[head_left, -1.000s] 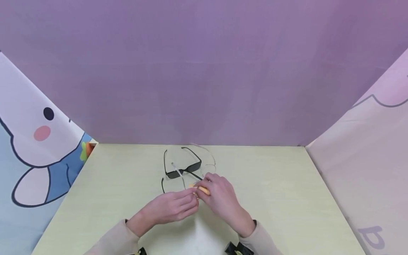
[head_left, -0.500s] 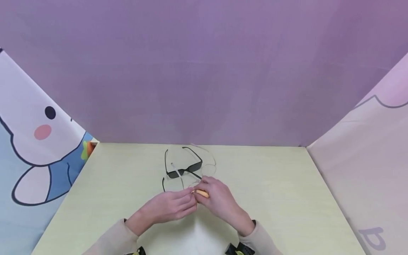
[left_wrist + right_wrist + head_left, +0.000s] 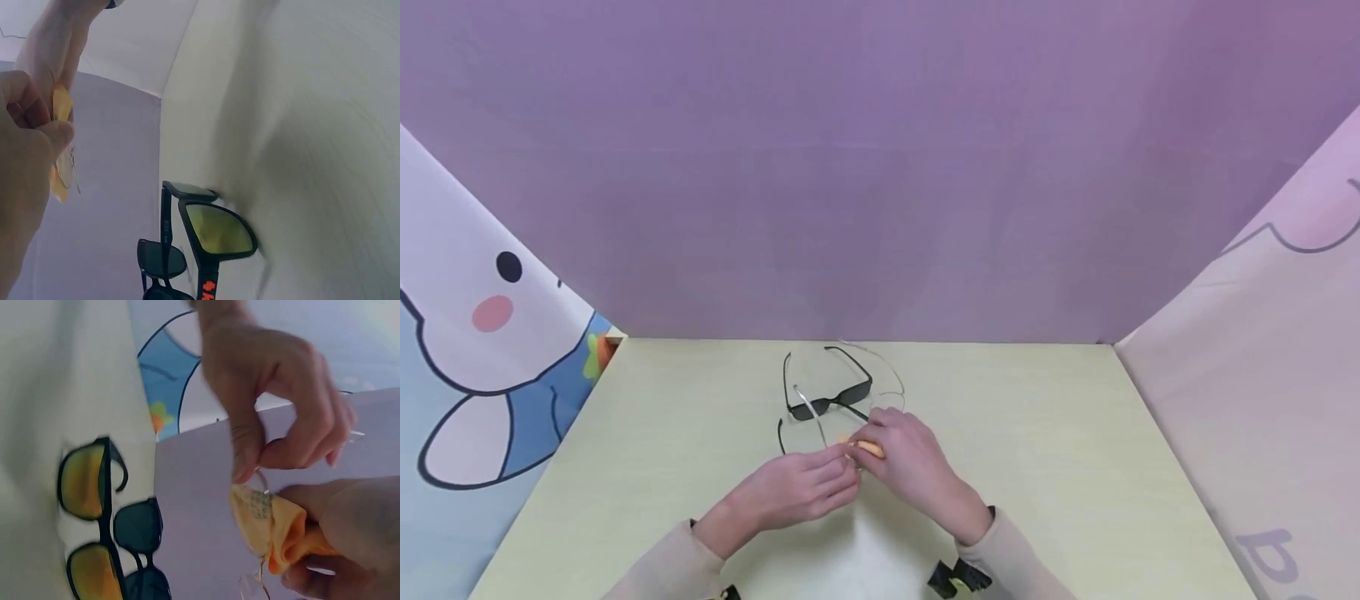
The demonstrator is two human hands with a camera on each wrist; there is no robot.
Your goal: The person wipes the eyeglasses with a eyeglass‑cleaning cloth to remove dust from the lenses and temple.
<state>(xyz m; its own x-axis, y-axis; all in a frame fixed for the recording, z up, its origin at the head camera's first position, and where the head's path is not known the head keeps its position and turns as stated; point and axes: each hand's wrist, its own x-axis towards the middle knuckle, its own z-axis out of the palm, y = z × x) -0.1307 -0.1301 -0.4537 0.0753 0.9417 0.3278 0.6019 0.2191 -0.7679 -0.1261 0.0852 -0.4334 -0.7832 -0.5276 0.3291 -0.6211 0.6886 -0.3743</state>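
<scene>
My left hand [image 3: 797,492] pinches the edge of a pair of thin metal-framed eyeglasses [image 3: 267,481] between thumb and forefinger. One pale temple [image 3: 811,412] of these glasses points away from me, over the table. My right hand [image 3: 917,467] grips an orange cleaning cloth [image 3: 289,528], folded around one lens; small printing shows on the cloth in the right wrist view. The other lens [image 3: 250,589] sticks out below the cloth. Both hands meet above the table, and in the left wrist view the cloth [image 3: 61,103] shows on both sides of the left thumb.
Dark-lensed black sunglasses [image 3: 852,393] lie beyond the hands, temples pointing back. Nearer lies a second black pair with yellow-looking lenses [image 3: 87,481], largely hidden by the hands in the head view. A thin pale curved wire [image 3: 901,375] lies right of them. A purple backdrop [image 3: 880,208] rises behind the table.
Both hands keep their holds and make small movements against each other. The cloth's far edge dips out of sight half a second ago and shows again now.
</scene>
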